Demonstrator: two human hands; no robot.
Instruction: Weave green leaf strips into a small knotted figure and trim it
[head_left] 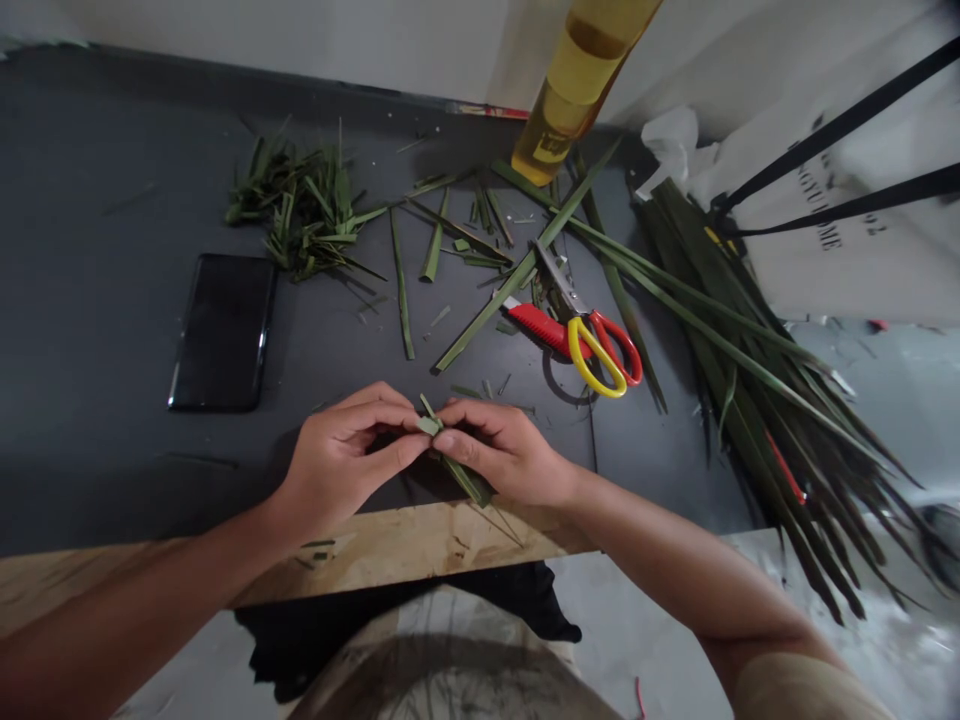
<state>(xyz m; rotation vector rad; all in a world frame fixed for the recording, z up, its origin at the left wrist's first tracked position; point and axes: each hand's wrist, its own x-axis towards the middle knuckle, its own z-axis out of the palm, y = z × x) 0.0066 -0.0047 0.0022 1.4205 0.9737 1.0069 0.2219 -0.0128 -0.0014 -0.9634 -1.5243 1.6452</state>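
Observation:
A small piece of folded green leaf (466,480) is pinched between my two hands near the table's front edge. My left hand (352,450) holds its upper end between thumb and fingers. From the other side, my right hand (506,450) grips the same piece with thumb and index finger. The leaf's longer end slants down to the right below my right fingers. Scissors (600,350) with one yellow and one red handle lie beyond my right hand, over a red cutter (538,326). Loose leaf strips (480,315) are scattered beyond both hands.
A black phone (223,332) lies at the left, near a heap of folded leaf pieces (304,205). A bottle of yellow liquid (566,100) stands at the back. Long leaves (720,330) cover the right side beside a white bag (840,200) with black straps.

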